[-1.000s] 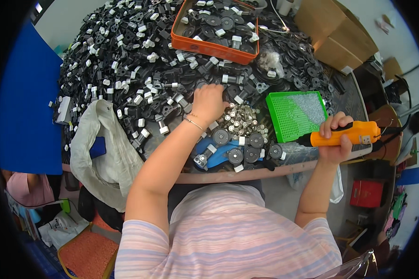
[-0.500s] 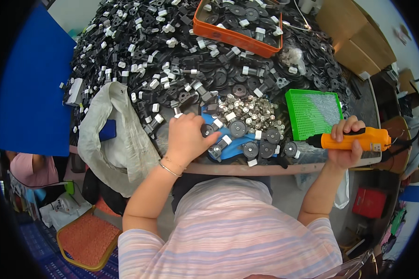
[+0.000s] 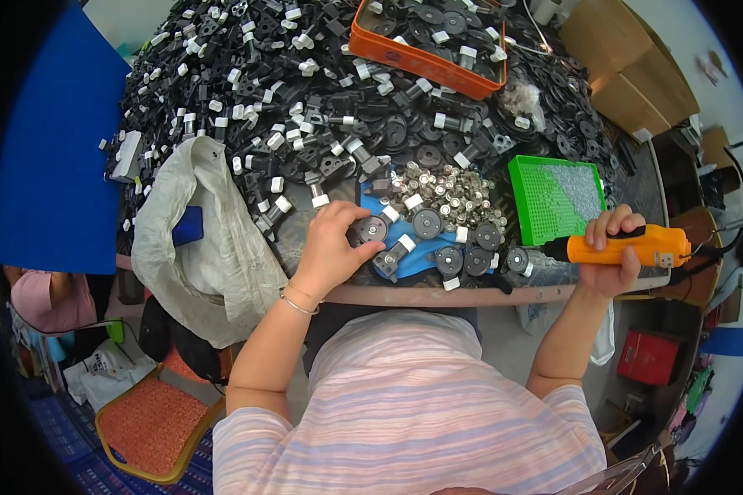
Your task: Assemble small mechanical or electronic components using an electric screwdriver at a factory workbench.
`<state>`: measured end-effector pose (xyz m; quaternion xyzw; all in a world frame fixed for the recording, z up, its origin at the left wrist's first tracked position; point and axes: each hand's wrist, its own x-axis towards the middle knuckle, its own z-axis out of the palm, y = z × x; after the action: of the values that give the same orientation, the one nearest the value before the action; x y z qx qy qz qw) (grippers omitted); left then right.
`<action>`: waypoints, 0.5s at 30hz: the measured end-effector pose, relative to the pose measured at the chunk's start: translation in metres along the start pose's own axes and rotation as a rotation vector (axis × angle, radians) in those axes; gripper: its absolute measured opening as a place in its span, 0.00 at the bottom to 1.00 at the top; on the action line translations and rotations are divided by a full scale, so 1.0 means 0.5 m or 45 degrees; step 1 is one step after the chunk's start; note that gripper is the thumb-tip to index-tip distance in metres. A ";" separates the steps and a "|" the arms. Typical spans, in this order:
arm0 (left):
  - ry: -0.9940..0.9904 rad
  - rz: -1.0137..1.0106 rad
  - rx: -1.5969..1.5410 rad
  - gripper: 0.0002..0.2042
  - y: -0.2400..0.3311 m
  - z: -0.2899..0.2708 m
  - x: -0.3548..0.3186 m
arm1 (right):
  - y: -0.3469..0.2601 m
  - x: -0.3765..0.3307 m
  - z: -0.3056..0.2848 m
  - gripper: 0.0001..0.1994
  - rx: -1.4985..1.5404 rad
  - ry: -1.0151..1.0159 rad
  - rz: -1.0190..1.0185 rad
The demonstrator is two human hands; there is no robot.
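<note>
My left hand (image 3: 332, 244) is at the left side of a blue cloth or pad (image 3: 421, 254), thumb and fingers closed round the edge of a round black disc part (image 3: 373, 229) with a white tab. Just below it lies a black bracket (image 3: 395, 257) with a white cap. Several more black disc parts (image 3: 427, 223) rest on and beside the blue pad. Behind them is a heap of small silver metal pieces (image 3: 450, 195). At the right, my right hand (image 3: 609, 247) is wrapped round an orange electric screwdriver (image 3: 648, 246), its dark tip pointing left.
A green perforated tray (image 3: 520, 202) of tiny silver screws stands near the screwdriver's tip. A large pile of black and white parts (image 3: 256, 91) covers the table's back. An orange-red box (image 3: 421, 68), a pale sack (image 3: 173, 239) and a cardboard box (image 3: 627, 70) surround the work area.
My left fingers have drawn slightly back toward me, and more of the disc and a white-capped part behind them now shows. My right hand holds the screwdriver almost still. The view has shifted slightly.
</note>
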<state>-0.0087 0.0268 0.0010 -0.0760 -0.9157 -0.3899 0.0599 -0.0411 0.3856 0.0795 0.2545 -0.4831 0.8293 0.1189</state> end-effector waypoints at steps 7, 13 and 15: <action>0.077 -0.042 0.064 0.23 0.016 0.020 -0.004 | -0.006 0.008 -0.006 0.16 -0.056 0.028 -0.043; -0.010 -0.279 -0.168 0.23 0.012 0.033 0.002 | -0.013 0.028 -0.077 0.13 -0.297 0.302 -0.342; 0.014 -0.287 -0.208 0.22 0.008 0.034 0.001 | 0.010 0.050 -0.105 0.11 -0.417 0.454 -0.361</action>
<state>-0.0091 0.0422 -0.0078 0.0249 -0.8834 -0.4678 0.0144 -0.0803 0.4272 0.0681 0.1471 -0.5419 0.7469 0.3563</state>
